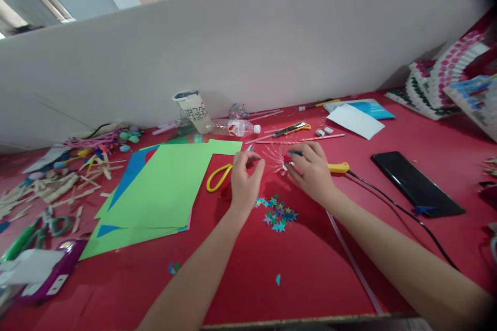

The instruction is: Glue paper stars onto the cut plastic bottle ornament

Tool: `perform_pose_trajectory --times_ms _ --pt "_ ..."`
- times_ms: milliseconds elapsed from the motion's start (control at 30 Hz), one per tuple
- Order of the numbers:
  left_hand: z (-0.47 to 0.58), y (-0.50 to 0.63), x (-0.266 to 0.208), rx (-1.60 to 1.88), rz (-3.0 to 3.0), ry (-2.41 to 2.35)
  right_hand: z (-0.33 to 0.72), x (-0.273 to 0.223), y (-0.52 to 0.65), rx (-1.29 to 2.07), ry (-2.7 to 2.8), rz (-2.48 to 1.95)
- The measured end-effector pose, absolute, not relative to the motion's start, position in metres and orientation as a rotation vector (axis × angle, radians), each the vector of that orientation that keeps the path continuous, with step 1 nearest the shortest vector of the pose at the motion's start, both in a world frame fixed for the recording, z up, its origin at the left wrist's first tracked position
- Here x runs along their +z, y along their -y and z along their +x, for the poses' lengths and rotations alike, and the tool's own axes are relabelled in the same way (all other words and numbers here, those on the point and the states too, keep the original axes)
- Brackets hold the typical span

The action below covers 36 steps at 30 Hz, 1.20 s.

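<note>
A clear plastic piece point(274, 159) with splayed, petal-like strips sits between my hands, just above the red table point(248, 279). My right hand point(313, 171) has its fingers closed at that piece's right side, where a small red bit shows by the fingertips. My left hand point(247, 178) is curled to the left of it, thumb and forefinger pinched; what they hold, if anything, is too small to make out. Loose star sequins point(278, 212) lie in a pile below the hands. Yellow-handled scissors point(219, 178) rest beside my left hand, partly covered by it.
Behind my right hand lies a yellow-handled tool point(339, 167) with a black cord. A black phone point(417, 183) is at the right. Green paper sheets point(163, 186) spread at the left. A plastic bottle point(235, 128), paper cup point(194, 109) and box cutter point(292, 129) are at the back.
</note>
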<state>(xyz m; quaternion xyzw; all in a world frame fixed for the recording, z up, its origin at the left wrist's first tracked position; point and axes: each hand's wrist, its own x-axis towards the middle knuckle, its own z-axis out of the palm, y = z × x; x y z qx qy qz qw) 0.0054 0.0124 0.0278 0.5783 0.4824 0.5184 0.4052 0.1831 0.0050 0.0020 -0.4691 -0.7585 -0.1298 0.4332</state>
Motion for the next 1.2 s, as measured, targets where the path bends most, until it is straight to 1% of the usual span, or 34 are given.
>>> perform_pose_trajectory --times_ms 67,133,233,333,433,633,933,1200 --pt "0.002 -0.003 0.034 1.245 1.769 -1.221 0.179 0.0 0.001 -0.418 1.979 -1.144" --pt "-0.001 0.005 0.034 1.131 1.844 -1.256 0.174 -0.002 0.006 -0.511 2.064 -1.081" --pt "-0.003 0.005 0.023 0.938 1.616 -1.288 0.167 -0.007 0.01 -0.579 2.16 -1.01" --pt "-0.004 -0.003 0.008 0.851 1.367 -1.264 0.164 -0.012 0.01 -0.596 2.201 -0.999" --pt "-0.005 -0.007 0.001 0.812 1.27 -1.247 0.164 -0.013 0.011 -0.567 2.211 -1.005" --pt "-0.008 -0.008 0.003 0.777 1.289 -1.271 0.168 -0.011 0.011 -0.454 2.204 -1.062" --pt "-0.009 -0.008 0.005 0.654 1.305 -1.259 0.168 -0.013 0.012 -0.512 2.251 -1.019" --pt "-0.004 -0.006 0.013 0.686 1.2 -1.208 0.168 -0.017 0.011 -0.385 2.266 -1.03"
